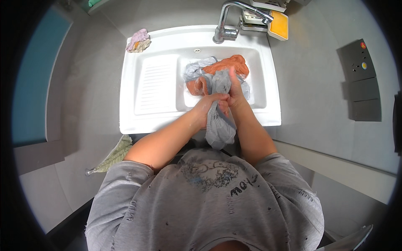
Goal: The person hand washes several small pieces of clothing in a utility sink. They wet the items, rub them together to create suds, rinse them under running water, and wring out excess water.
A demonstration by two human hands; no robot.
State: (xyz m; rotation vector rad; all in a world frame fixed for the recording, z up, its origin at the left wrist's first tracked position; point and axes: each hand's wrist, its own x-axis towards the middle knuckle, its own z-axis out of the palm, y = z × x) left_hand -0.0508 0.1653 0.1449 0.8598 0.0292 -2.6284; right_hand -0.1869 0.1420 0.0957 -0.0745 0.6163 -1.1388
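A wet grey cloth garment with a ribbed band is bunched between my two hands, over the near edge of the white laundry sink. My left hand is closed around its middle. Against its right side, my right hand grips it with the thumb pointing up and away from me. Beyond the hands, an orange garment lies in the basin, with a pale grey patterned cloth beside it. Whitish suds show around them. Part of the basin floor is hidden by the cloth and my hands.
A ribbed washboard forms the sink's left side. Pink and beige cloths sit on the back left corner. The chrome faucet rises behind the basin, near a yellow soap bar. Wall sockets are at right; a green towel hangs left.
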